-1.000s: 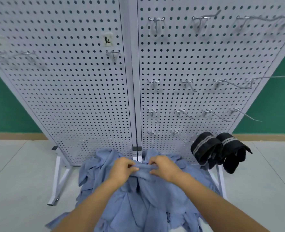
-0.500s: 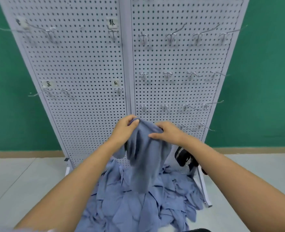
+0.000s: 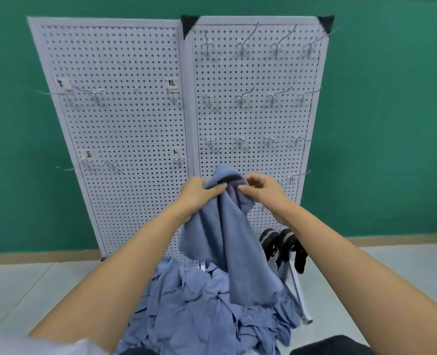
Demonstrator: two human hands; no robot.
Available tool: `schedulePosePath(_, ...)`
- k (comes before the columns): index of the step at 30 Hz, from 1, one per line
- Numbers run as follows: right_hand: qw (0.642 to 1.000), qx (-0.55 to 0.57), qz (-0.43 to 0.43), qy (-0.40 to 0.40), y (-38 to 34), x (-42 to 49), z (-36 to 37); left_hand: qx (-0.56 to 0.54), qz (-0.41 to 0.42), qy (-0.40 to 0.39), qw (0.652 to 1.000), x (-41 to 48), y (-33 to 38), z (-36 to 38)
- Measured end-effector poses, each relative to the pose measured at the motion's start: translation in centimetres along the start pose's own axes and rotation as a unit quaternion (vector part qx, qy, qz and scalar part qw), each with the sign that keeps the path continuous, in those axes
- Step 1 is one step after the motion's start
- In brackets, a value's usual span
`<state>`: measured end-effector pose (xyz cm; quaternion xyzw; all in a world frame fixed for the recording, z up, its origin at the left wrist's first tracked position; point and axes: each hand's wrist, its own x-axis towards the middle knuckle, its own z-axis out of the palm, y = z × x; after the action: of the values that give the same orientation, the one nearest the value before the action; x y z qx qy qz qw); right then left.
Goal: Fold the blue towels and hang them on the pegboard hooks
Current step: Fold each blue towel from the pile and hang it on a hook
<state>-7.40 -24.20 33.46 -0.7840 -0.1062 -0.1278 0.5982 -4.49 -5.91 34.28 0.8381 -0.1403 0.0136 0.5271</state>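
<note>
Head view, frame centre: left hand (image 3: pixel 199 194) and right hand (image 3: pixel 262 190) both grip one blue towel (image 3: pixel 227 242) by its top, cloth hanging below them over the pile (image 3: pixel 199 308).

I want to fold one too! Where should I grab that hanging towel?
Take the towel by its top edge, probably with one pinch from each side, like the left hand and right hand do. It is bunched there and the rest hangs loose, so pulling the pinches apart should spread it flat.
</note>
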Motion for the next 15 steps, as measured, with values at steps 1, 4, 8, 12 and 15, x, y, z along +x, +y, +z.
schedulePosePath(1, 1.0, -0.022, 0.005, 0.011, 0.4, -0.4, -0.4, 0.035, 0.011, 0.019, 0.999, -0.1, 0.2, -0.2)
schedulePosePath(4, 0.995, -0.09, 0.032, 0.035, 1.6, -1.3, -1.5, 0.047, 0.04, 0.04, 0.997, -0.2, 0.9, -0.4)
schedulePosePath(8, 0.99, -0.091, 0.066, -0.087, 1.2, -1.9, -1.5, -0.035, 0.026, -0.018, 0.999, -0.3, 2.7, 0.5)
schedulePosePath(12, 0.975, -0.081, 0.071, -0.194, -0.4, -1.6, 0.2, -0.175, 0.008, -0.02, 0.984, 0.5, 4.3, 1.7)
schedulePosePath(15, 0.992, -0.022, 0.061, -0.107, -1.2, -0.6, 0.2, -0.351, 0.021, -0.032, 0.935, 0.7, 4.5, 1.5)
